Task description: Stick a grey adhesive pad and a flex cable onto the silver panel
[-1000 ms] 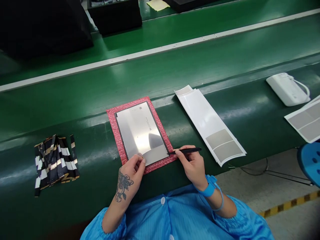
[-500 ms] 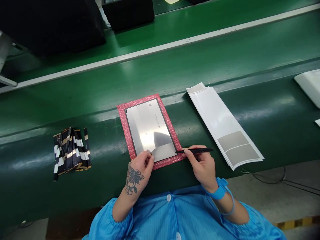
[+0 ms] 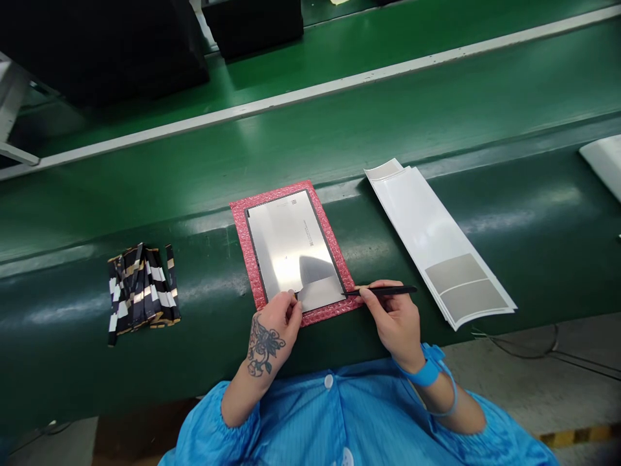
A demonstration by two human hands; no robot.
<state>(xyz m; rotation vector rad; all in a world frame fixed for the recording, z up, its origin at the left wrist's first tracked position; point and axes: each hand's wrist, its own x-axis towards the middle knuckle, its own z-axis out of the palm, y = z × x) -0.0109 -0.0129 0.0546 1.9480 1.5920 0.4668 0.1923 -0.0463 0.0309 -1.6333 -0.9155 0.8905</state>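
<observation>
Just beyond both grips lies a pink mat [image 3: 330, 239] bearing the panel [image 3: 284, 236], with a grey film [image 3: 323, 294] across its near end, pinched at its left edge by the left hand [image 3: 275, 327], while the right hand [image 3: 396, 322] pinches a black tool [image 3: 395, 290].

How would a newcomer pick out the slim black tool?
On the green bench, find the silvery panel on pink sheeting. By its lower right corner, the right hand holds the slim black tool. Unlike the patchy strips heaped at left, it's plain black and pointed.
</observation>
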